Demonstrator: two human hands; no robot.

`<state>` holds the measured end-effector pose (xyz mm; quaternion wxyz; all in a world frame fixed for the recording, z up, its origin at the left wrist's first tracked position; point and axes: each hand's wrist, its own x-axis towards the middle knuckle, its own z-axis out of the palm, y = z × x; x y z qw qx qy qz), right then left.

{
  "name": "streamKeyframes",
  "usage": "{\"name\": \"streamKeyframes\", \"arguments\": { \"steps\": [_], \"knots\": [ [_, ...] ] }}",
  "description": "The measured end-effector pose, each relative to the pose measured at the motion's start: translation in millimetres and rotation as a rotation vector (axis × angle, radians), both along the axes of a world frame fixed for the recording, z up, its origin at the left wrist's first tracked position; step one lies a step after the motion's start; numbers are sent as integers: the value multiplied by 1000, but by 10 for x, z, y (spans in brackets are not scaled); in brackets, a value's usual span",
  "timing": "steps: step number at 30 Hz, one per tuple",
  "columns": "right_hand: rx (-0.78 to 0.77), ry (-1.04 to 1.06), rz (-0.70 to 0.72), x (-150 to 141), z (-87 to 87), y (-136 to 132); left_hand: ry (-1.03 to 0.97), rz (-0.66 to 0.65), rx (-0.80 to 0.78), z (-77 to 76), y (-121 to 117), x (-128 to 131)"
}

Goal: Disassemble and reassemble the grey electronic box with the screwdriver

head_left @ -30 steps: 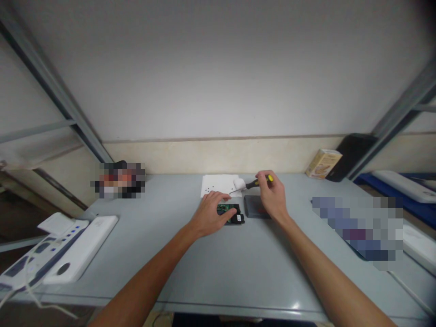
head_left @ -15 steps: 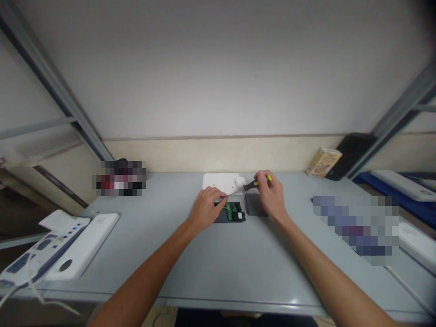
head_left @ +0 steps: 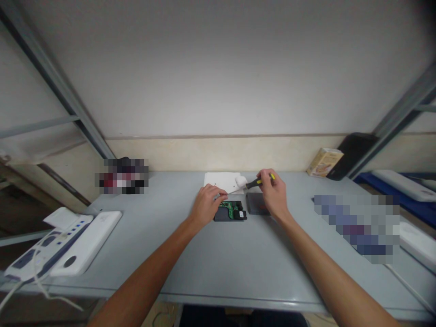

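My right hand (head_left: 275, 190) is closed around the black and yellow handle of a screwdriver (head_left: 254, 183). Its thin shaft slants down to the left, reaching my left hand (head_left: 207, 204). There the thumb and forefinger pinch together at the tip; any small part between them is too tiny to see. Just below those fingers lies an opened dark device (head_left: 222, 214) with a green circuit board (head_left: 232, 210) exposed. A dark grey cover (head_left: 255, 205) rests to its right, partly behind my right hand. Behind them is a white sheet (head_left: 218, 178) with small dark specks and a rounded white object (head_left: 240, 180).
To the left, a white power strip (head_left: 44, 252) with cables lies beside a flat white device (head_left: 88, 243). A yellowish box (head_left: 324, 162) and a black case (head_left: 354, 154) lean at the back right. Pixelated items occupy both sides of the grey table (head_left: 218, 268).
The left hand has shifted slightly, uncovering more of the opened device's left part. The screwdriver stays between both hands at nearly the same slant. The whole view has moved a little.
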<state>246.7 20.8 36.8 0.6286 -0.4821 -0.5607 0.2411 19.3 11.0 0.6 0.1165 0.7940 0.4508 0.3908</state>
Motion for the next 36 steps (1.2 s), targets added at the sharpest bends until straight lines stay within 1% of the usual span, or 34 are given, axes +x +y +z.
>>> {"name": "streamKeyframes", "arguments": {
  "steps": [5,10,17,22,27,31,33,36],
  "knots": [
    [16,16,-1,-7,3,-4,-31,-7,-14,-17,3,-7],
    [13,-31,15,-29,19,-51,-5,7,-38,-22,-1,-9],
    [43,-79,20,-44,30,-74,33,28,-2,-30,6,-5],
    [50,-94,45,-55,39,-85,72,35,17,-2,-12,-3],
    [86,-160,56,-55,43,-104,196,64,67,71,-34,-27],
    [103,-205,64,-62,50,-126,307,21,105,144,-61,-50],
    [103,-201,69,-68,53,-133,308,-3,101,155,-73,-51],
    [99,-181,68,-75,62,-136,263,-24,78,126,-74,-41]
  ]
}}
